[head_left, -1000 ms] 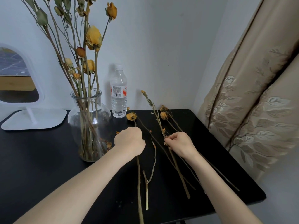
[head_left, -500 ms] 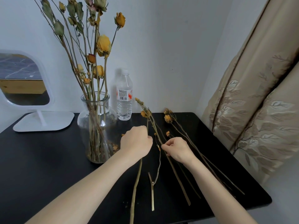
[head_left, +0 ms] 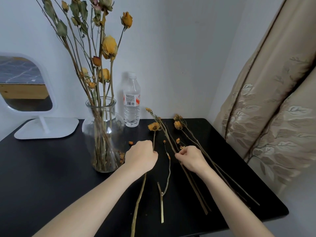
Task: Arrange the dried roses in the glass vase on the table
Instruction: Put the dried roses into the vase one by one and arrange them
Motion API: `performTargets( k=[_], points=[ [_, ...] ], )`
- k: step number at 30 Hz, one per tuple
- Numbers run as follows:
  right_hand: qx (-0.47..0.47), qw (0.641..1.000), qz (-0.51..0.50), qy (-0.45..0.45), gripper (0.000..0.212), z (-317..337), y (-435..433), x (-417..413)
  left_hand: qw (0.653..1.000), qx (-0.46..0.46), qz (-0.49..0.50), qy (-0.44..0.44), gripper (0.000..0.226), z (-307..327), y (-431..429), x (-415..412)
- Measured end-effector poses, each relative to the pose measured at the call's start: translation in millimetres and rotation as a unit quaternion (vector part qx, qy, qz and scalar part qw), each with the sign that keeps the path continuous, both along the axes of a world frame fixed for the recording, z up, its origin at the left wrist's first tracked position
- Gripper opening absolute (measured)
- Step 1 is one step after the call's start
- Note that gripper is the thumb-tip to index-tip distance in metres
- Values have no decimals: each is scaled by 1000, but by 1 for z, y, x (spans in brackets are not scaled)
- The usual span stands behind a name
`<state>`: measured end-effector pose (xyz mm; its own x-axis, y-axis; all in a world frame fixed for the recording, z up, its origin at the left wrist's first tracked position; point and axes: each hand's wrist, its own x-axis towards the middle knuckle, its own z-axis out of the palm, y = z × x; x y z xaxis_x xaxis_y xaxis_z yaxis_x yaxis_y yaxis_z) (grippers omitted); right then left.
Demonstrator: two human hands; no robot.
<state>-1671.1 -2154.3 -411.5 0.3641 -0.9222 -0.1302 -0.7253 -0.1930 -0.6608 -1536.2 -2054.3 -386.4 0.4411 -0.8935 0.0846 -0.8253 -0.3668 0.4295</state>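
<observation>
A white mirror (head_left: 25,86) stands at the far left of the black desk (head_left: 42,177). Right of it the glass vase (head_left: 102,134) holds a tall bunch of dried roses (head_left: 109,47), upright and fanned out, with a water bottle (head_left: 131,103) just behind on its right. The left hand (head_left: 141,157) sits beside the vase, its grip curled round a long stem (head_left: 139,199) topped by a yellow head. A short forked twig (head_left: 166,178) lies between the hands. The right hand (head_left: 192,159) has its grip pinched on a thin budded stem (head_left: 165,132). More loose roses (head_left: 177,124) lie on the desk to its right, heads toward the far side. A beige curtain (head_left: 273,117) hangs at the right.
</observation>
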Motion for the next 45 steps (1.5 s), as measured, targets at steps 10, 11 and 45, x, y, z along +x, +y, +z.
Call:
performTargets(
  k=[10, 11, 45],
  points=[
    [-33, 982, 1, -188, 11, 45, -6, 0, 989, -119, 14, 86, 27, 13, -1, 8],
    [-32, 976, -1, -216, 13, 53, -6, 0, 986, -129, 9, 106, 27, 17, -1, 7],
    [-54, 869, 104, -481, 25, 161, 44, 58, 833, -546, -28, 81, 21, 212, 82, 72]
  ],
)
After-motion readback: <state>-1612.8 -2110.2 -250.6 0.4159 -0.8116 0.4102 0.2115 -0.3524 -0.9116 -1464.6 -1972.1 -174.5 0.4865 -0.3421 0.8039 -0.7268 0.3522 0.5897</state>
